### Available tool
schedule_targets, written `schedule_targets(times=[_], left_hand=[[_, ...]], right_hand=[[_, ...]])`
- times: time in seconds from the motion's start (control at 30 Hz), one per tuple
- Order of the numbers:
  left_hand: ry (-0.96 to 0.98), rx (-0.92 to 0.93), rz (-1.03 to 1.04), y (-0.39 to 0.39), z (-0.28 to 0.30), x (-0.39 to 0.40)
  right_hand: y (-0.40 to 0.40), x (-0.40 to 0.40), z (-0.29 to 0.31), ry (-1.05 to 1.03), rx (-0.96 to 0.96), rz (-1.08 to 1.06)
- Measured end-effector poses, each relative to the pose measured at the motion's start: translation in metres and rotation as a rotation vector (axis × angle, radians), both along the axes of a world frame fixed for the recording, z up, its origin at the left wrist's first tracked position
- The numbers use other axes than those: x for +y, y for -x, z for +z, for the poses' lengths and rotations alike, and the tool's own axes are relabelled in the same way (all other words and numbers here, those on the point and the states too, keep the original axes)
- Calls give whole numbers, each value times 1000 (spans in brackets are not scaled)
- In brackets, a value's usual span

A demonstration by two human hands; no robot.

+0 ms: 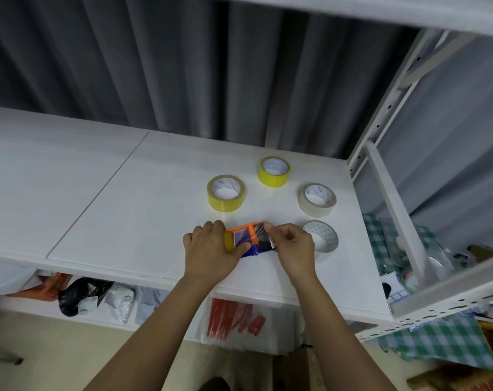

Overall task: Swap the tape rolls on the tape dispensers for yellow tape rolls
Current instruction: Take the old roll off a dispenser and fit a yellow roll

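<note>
Nearest the camera, 2 bare forearms reach up from the bottom edge onto a white counter [104, 210]. Under its front edge, bags and red packets sit on a lower shelf, mostly hidden by the counter and the arms.

The left hand [208, 251] wraps over the left end of an orange and blue tape dispenser [251, 239] lying on the counter, fingers curled around it and covering most of a yellow tape roll [229, 244] loaded in it; only a sliver of that roll shows. The right hand [292, 245] holds the dispenser's right end, its thumb and forefinger pinched together on a shiny strip of tape near the dark blade end. The strip is glossy and hard to make out.

Just beside the right hand, partly hidden by it, lies a clear tape roll [323, 238]. Farther back stands a beige tape roll [317, 199], and to its left 2 spare yellow rolls, 1 nearer [226, 193] and 1 farther [274, 171], all flat and apart from each other.

Behind the counter hangs a grey curtain [155, 66]. A white shelf frame [392, 190] rises at the right, with checked cloth behind it.
</note>
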State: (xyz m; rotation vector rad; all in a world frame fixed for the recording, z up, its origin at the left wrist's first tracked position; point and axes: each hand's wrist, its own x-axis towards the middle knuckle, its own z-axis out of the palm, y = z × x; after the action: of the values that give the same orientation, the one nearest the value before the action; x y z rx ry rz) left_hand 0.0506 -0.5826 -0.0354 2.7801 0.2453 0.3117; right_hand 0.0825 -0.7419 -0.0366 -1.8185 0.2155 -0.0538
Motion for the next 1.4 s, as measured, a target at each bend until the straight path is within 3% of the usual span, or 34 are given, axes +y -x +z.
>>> schedule_targets(times=[0.37, 0.63, 0.87, 1.17, 1.4], left_hand=[[-21, 80, -43, -14, 1, 2], [22, 83, -33, -12, 2, 6], [0, 57, -34, -9, 2, 6], [189, 62, -50, -4, 3, 14], [344, 128, -100, -2, 8, 27]], right_hand=[[-12, -19, -9, 30, -45, 229], [-16, -17, -4, -45, -36, 252], [-13, -11, -7, 34, -57, 168], [-8, 0, -3, 193, -114, 52], [-6, -2, -2, 44, -38, 90]])
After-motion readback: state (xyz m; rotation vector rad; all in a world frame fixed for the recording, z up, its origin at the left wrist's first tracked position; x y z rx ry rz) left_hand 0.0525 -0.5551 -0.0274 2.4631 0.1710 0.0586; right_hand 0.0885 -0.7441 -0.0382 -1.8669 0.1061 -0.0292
